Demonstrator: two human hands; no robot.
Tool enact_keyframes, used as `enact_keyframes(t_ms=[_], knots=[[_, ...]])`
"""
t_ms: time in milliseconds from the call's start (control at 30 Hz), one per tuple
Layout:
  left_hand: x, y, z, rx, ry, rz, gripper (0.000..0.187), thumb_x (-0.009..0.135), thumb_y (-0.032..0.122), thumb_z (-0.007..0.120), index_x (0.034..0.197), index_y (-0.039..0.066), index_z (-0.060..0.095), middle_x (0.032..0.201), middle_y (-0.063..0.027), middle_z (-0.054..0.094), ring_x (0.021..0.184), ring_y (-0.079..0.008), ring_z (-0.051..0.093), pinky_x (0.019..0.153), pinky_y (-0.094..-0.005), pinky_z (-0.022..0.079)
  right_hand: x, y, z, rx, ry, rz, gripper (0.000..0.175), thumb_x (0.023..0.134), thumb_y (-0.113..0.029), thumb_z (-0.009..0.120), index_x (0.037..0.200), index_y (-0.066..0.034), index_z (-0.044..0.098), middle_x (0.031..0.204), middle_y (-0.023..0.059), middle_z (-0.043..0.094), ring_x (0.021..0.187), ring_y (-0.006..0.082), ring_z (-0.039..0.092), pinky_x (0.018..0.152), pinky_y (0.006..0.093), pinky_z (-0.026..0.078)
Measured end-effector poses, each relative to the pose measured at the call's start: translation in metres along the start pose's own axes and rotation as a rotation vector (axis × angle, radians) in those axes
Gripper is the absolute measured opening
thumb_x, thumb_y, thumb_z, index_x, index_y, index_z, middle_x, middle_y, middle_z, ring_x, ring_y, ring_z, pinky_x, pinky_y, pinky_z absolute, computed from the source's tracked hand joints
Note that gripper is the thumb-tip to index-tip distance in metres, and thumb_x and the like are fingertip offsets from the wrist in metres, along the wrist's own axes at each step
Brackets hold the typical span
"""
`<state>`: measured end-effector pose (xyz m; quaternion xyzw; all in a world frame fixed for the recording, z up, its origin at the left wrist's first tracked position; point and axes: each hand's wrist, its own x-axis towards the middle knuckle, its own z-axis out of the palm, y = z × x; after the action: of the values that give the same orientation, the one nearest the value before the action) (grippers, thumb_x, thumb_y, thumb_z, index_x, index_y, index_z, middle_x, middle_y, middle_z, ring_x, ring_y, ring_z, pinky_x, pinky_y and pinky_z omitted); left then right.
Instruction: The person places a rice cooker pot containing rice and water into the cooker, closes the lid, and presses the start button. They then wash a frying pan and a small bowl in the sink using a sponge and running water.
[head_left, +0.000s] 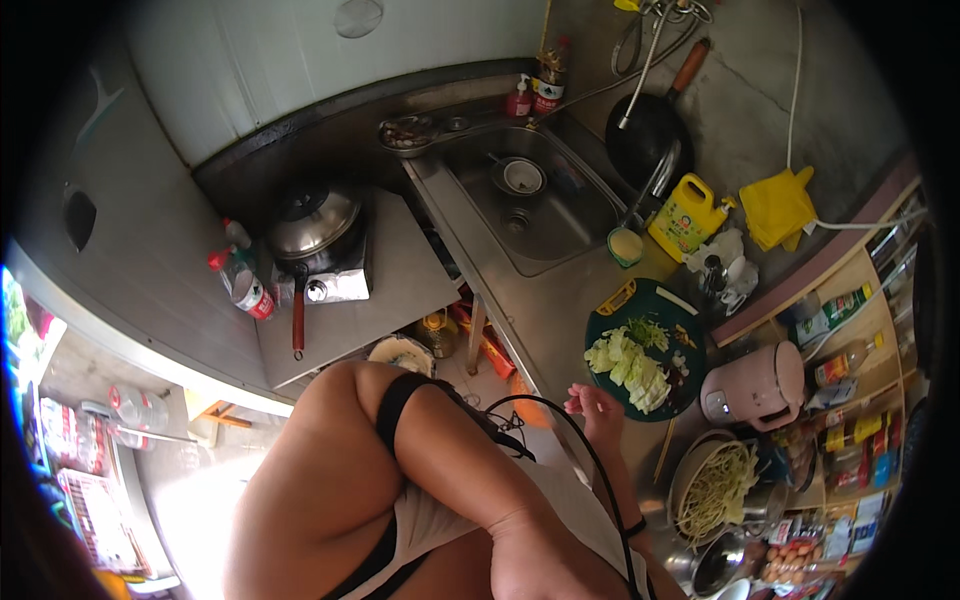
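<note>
My right hand (596, 411) hangs beside the front edge of the steel counter, fingers loosely curled and apart, with nothing visible in it. Close by, a round green cutting board (600, 319) carries chopped cabbage (630, 367), a small heap of shredded greens (646, 334) and little piles of chopped seasonings (679, 364). My left arm bends across my body. Only the back of my left hand (536, 562) shows at the bottom edge; its fingers are cut off from view. A pair of chopsticks (663, 450) lies on the counter below the board.
A lidded wok (313, 225) sits on a cooker at left, its red handle jutting forward. A steel sink (559, 217) holds a bowl (523, 176). At right stand a yellow detergent jug (686, 217), a pink appliance (754, 386) and a bowl of bean sprouts (712, 495). A black cable (611, 495) crosses near my right arm.
</note>
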<state>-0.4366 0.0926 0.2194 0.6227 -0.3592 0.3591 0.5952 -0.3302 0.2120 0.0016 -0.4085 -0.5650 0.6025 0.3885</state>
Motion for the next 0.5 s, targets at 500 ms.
enact_keyframes(t_ms=[500], knots=[[-0.025, 0.046, -0.054, -0.142, 0.107, 0.043, 0.033, 0.085, 0.025, 0.060, 0.098, -0.005, 0.054, 0.097, -0.0253, 0.055, 0.089, -0.0429, 0.052, 0.075, -0.0456, 0.043, 0.065, -0.016, 0.008, 0.021, 0.148, 0.107, 0.023, 0.089, -0.016, 0.053, 0.091, 0.0050, 0.063, 0.080, 0.0076, 0.063, 0.065, 0.0127, 0.059, 0.064, 0.0239, 0.048]])
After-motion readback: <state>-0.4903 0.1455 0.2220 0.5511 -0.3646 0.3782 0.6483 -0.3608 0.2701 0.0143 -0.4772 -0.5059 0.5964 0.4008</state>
